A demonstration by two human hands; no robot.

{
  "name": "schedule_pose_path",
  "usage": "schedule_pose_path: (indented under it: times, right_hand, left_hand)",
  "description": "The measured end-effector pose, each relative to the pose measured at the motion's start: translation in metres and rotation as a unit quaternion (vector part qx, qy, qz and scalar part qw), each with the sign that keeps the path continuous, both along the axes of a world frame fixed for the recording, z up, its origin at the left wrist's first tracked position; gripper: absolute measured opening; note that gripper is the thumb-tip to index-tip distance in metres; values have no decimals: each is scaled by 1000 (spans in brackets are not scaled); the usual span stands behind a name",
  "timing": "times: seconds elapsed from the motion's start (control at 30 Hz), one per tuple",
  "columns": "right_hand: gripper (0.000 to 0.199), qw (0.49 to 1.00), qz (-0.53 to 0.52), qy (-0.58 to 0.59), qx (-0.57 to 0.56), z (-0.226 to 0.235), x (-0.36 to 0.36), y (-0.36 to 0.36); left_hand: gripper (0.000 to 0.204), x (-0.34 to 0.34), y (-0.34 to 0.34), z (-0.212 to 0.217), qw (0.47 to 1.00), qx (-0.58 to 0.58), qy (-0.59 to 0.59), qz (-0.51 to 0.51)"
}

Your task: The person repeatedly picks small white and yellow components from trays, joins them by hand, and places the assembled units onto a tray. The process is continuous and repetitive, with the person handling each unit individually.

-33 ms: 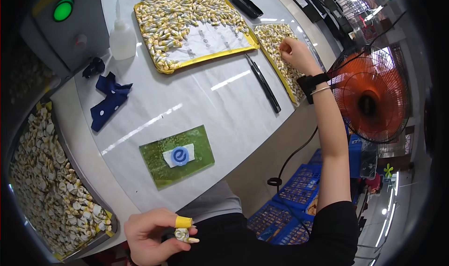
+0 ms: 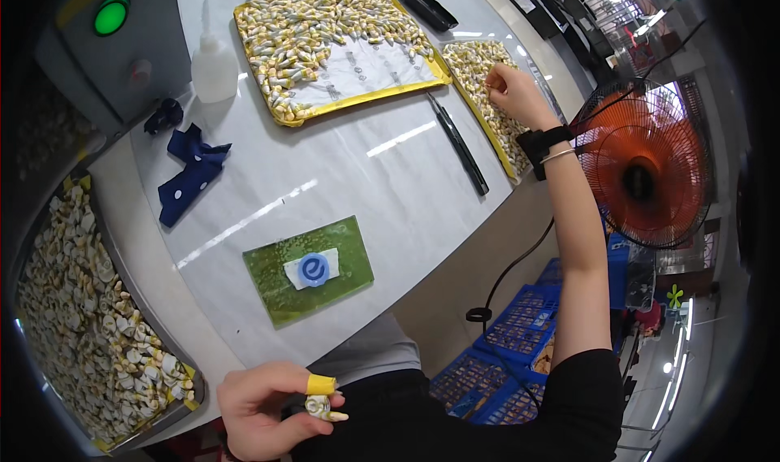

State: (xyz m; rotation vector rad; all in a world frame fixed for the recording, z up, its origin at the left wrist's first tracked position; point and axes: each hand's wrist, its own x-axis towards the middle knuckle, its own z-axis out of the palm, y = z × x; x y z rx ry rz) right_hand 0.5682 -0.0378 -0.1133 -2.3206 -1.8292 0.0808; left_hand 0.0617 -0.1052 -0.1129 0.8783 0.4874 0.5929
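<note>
Held piece (image 2: 318, 407) | white-yellow, tip rightward | loose pieces (image 2: 477, 60) | whitish-yellow, massed at right

Pieces (image 2: 478, 58) in tray (image 2: 487, 138), fan (image 2: 638, 182) right, bottle (image 2: 214, 75) left

**Dressed in black**

Wears a black top (image 2: 406, 429) at six o'clock, short in the sleeve (image 2: 581, 397) between four and five. Shows grey cloth (image 2: 378, 352) over the lap. At two o'clock, below the right hand (image 2: 512, 92), sports a broad black wristband (image 2: 536, 147) with a slim silvery bangle (image 2: 558, 155) beside it. At seven, on the left hand (image 2: 264, 409), wears a plain yellow wrap (image 2: 322, 385) around the index finger.
</note>
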Motion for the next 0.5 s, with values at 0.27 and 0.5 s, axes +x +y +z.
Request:
schedule_pose_path:
  times: [0.27,0.5]
  right_hand:
    - [12,964,115,190,147,58,-121,-33]
    - [22,897,426,79,86,36,-255,-49]
  left_hand:
    - [29,-1,0,-14,999,24,-20,38]
    - [40,-5,1,-10,994,78,23,76]
